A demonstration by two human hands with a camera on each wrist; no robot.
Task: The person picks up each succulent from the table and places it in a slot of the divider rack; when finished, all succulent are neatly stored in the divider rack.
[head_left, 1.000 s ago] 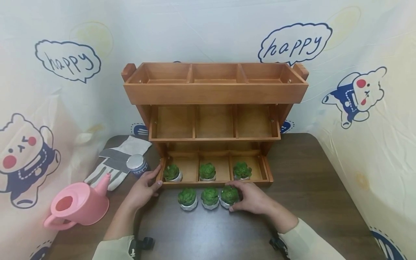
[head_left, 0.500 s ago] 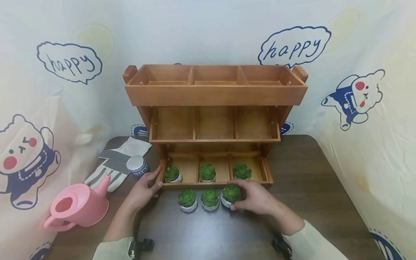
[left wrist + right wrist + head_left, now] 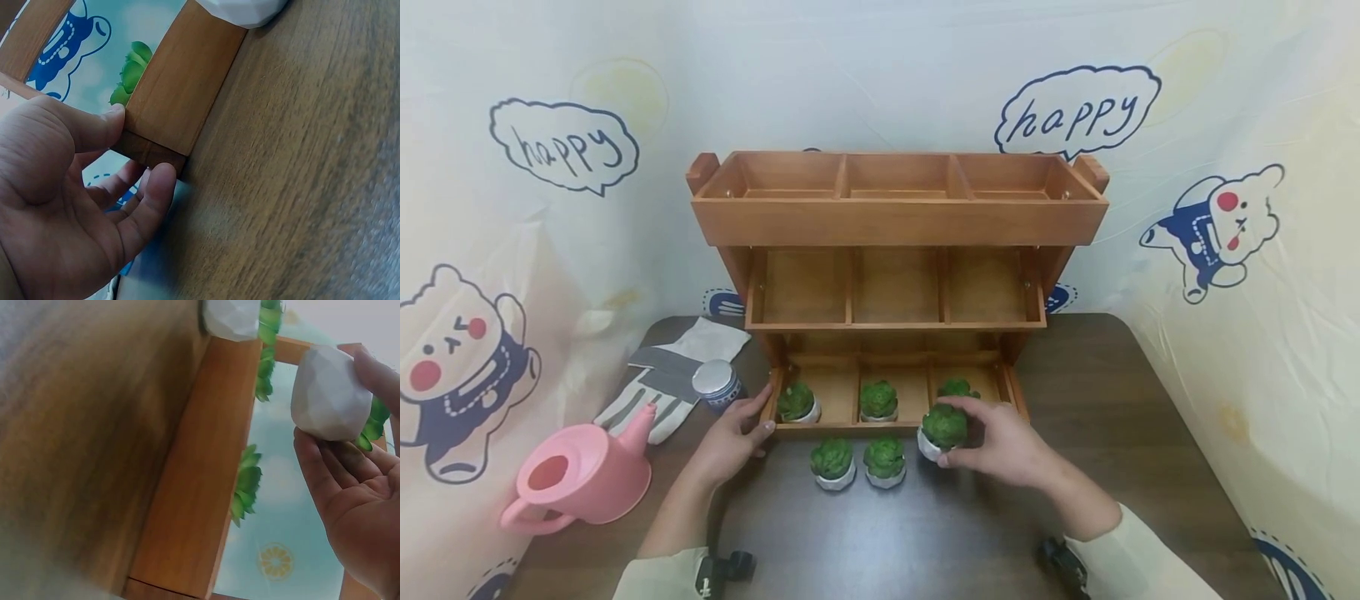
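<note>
Compared with a second ago, we see the right hand raised from the row on the table and shifted toward the shelf, taking the held succulent with it; the pot now hangs just in front of the lowest tier, partly covering the plant behind. That hand is half closed, thumb and fingers pinching the white pot, whose surface is smooth and cut into facets. Our left hand has stayed at the tier's near left corner, thumb above and fingers curled around the wooden shelf, a brown, visibly grained three-tier piece divided into compartments. To the left of the right hand, two potted succulents remain on the wood-grain table; beyond it, three more sit one per compartment, with leafy green rosettes. Outward from the left hand we find a blue-and-white patterned tin, a grey-and-white glove and a glossy pink watering can. Beyond both hands, a wrinkled printed cloth reads "happy" in two outlined bubbles.
</note>
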